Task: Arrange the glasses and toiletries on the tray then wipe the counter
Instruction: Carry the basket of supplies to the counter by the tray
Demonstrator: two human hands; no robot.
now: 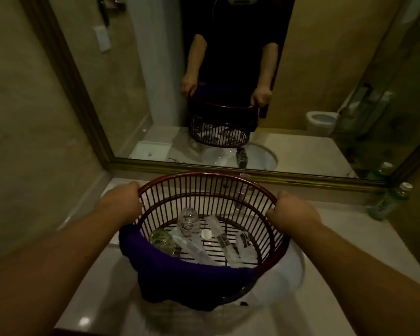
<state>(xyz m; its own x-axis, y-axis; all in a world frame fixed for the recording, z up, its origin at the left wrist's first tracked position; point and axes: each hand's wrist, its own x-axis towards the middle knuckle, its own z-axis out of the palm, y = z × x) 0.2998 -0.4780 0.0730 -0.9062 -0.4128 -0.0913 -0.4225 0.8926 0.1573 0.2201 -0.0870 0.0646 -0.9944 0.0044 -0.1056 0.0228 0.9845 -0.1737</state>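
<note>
A round dark-red slatted basket (211, 177) hangs over the sink, held at its rim by both hands. My left hand (121, 202) grips the left rim and my right hand (292, 210) grips the right rim. Inside lie two clear glasses, one upright-looking (188, 221) and one greenish on its side (161, 241), along with several wrapped toiletry packets (224, 241) and a small white cap (206, 234). A purple cloth (180, 270) is draped over the basket's near rim.
The pale stone counter (349, 251) holds a glass basin (298, 263) under the basket. A green bottle (389, 202) stands at the back right. A gold-framed mirror (228, 69) fills the wall ahead. A white tray shows at the left only in the reflection.
</note>
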